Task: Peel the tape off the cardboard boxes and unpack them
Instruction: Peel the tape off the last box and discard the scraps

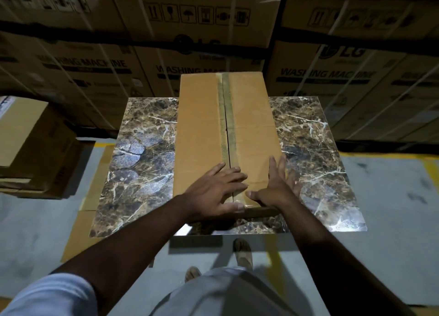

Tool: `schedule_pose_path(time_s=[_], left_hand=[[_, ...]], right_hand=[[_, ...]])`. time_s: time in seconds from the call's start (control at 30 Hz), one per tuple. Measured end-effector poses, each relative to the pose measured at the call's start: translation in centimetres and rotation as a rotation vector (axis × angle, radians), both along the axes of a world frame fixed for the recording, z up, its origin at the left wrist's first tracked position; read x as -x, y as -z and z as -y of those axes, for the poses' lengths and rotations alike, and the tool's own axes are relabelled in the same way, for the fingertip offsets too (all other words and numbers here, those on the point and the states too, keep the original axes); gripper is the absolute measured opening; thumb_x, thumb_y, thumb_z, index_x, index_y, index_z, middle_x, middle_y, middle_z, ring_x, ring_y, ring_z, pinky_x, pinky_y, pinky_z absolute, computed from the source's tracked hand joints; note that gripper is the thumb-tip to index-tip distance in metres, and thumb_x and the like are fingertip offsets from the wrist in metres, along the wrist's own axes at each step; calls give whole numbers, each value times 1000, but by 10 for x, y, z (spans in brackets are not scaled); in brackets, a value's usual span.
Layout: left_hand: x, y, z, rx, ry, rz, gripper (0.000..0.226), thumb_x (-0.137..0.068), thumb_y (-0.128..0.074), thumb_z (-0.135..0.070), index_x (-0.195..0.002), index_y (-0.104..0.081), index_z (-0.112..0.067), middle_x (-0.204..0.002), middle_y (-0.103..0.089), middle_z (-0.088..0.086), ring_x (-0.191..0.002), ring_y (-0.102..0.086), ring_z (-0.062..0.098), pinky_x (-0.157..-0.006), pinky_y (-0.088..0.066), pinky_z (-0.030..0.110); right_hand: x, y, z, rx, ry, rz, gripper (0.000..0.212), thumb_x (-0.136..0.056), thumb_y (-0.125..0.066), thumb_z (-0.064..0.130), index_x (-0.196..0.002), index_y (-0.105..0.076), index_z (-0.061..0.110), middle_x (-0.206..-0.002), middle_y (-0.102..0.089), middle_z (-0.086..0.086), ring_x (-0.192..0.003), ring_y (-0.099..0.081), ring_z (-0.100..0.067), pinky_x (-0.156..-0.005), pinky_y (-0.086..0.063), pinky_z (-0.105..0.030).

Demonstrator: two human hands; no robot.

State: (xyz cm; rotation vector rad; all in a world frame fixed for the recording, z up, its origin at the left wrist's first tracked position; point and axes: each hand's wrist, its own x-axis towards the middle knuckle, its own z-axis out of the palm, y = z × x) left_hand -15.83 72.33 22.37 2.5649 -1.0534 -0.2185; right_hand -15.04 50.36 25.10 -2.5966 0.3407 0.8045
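A long brown cardboard box [202,125] lies lengthwise on a marble-patterned table [308,137]. A strip of clear tape [226,116] runs down its centre seam from the far end to the near end. My left hand [213,192] rests flat on the box's near end, fingers straight across the seam, thumb at the near edge. My right hand [276,185] lies on the box's near right corner with fingers spread and straight, thumb pointing toward the seam. Neither hand holds anything.
Stacked washing machine cartons [213,42] form a wall behind the table. More cardboard boxes [31,144] sit on the floor at the left. A flat cardboard sheet [83,232] lies on the grey floor by the table's left side. My feet [242,251] stand at the near edge.
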Motion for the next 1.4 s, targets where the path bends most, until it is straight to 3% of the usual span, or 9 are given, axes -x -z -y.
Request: schedule_pose_path(time_s=[0.17, 0.33, 0.6, 0.73, 0.87, 1.0, 1.17, 1.27, 1.4], left_hand=[[-16, -8, 1, -29, 140, 25, 36, -104, -48, -42, -131, -68, -28, -126, -60, -3, -127, -49, 13, -125, -18, 52], [-44, -32, 15, -217, 265, 39, 31, -98, -56, -38, -122, -69, -24, -125, -63, 0, -120, -57, 16, -124, -20, 56], [-66, -69, 48, -631, 432, 39, 35, -98, -57, -52, -121, -66, -27, -117, -55, -3, -110, -45, 19, -99, -41, 41], [-63, -71, 52, -596, 381, -145, 22, -96, -58, -49, -101, -55, -29, -90, -53, -7, -97, -50, 20, -100, -44, 45], [-45, -64, 53, -592, 338, -159, 55, -78, -64, -79, -102, -59, -30, -98, -60, -8, -99, -46, 14, -102, -32, 43], [-31, -55, 49, -515, 280, -98, 50, -76, -74, -68, -107, -66, -29, -105, -61, -8, -104, -45, 13, -104, -30, 43], [-8, -55, 56, -436, 146, -33, 23, -90, -62, -43, -105, -69, -27, -106, -64, -5, -112, -49, 19, -107, -25, 46], [-1, -54, 55, -342, 75, -97, 9, -90, -63, -29, -97, -66, -24, -100, -64, -8, -107, -47, 19, -101, -26, 43], [0, -54, 52, -297, 25, -106, 13, -89, -68, -30, -87, -56, -27, -89, -57, -16, -98, -42, 15, -88, -28, 42]], right_hand=[[3, -1, -8, 75, 23, 10, 144, -74, -85, 56, -158, 29, 28, -160, 46, 3, -152, 32, -35, -122, 9, -58], [19, 10, -2, 43, 42, 121, 132, -79, -76, 66, -162, 19, 28, -164, 39, 4, -155, 26, -33, -124, 9, -55], [20, 11, 1, -21, 47, 155, 130, -78, -77, 64, -162, 17, 32, -164, 38, 5, -156, 21, -31, -126, 5, -54], [19, 11, 3, -41, 46, 156, 130, -79, -78, 62, -162, 17, 32, -164, 39, 6, -157, 20, -31, -125, 4, -53], [20, 12, 4, -63, 66, 147, 130, -79, -82, 49, -161, 18, 35, -163, 40, 10, -157, 18, -31, -126, 2, -52], [20, 13, 4, -70, 81, 155, 130, -78, -83, 45, -162, 17, 35, -164, 39, 10, -157, 16, -29, -125, 1, -51], [18, 8, 3, -95, 87, 152, 126, -79, -82, 38, -163, 13, 35, -166, 34, 8, -158, 15, -29, -125, 1, -51], [27, 14, 6, -153, 28, 294, 104, -85, -77, 39, -162, -8, 44, -169, 26, 7, -157, 18, -26, -124, 3, -52], [51, 39, 25, -203, -300, 676, 32, -104, -53, 33, -132, -55, 48, -171, -12, 15, -160, 3, -19, -126, 8, -52]])
